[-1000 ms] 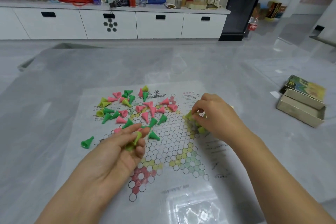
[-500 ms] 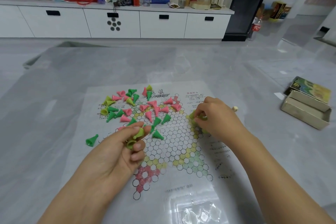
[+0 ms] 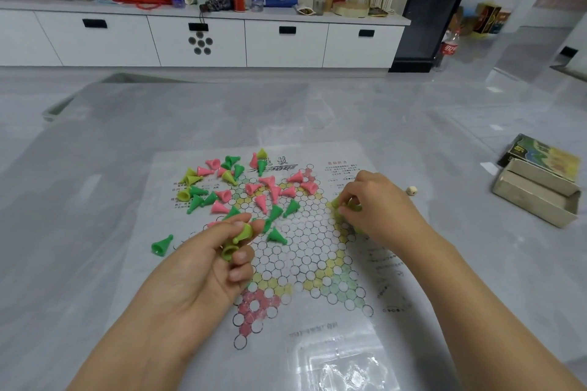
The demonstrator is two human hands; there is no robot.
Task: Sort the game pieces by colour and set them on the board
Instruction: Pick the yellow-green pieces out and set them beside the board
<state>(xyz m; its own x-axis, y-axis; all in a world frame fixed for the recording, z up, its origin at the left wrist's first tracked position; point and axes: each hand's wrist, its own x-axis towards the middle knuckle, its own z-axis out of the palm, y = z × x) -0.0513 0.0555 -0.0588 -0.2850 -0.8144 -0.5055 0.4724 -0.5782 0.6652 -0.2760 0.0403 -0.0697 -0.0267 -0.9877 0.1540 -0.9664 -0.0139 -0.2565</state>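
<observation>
A paper star-shaped board (image 3: 305,251) lies on the grey table. Pink, dark green and yellow-green cone pieces (image 3: 254,190) lie mixed on its far-left part. My left hand (image 3: 203,267) holds two yellow-green pieces (image 3: 236,241) between thumb and curled fingers, above the board's left side. At the board's right point, my right hand (image 3: 378,209) pinches a yellow-green piece (image 3: 344,205); more yellow-green pieces sit partly hidden under it. One dark green piece (image 3: 162,244) lies alone off the board's left edge.
An open cardboard box (image 3: 536,197) and its printed lid (image 3: 543,155) lie at the right of the table. A small die (image 3: 412,190) sits just right of the board. A white sideboard (image 3: 203,38) with clutter stands far behind.
My right hand has stayed at the board's right point, working the yellow-green pieces. My left hand has kept hold of its pieces and barely shifted.
</observation>
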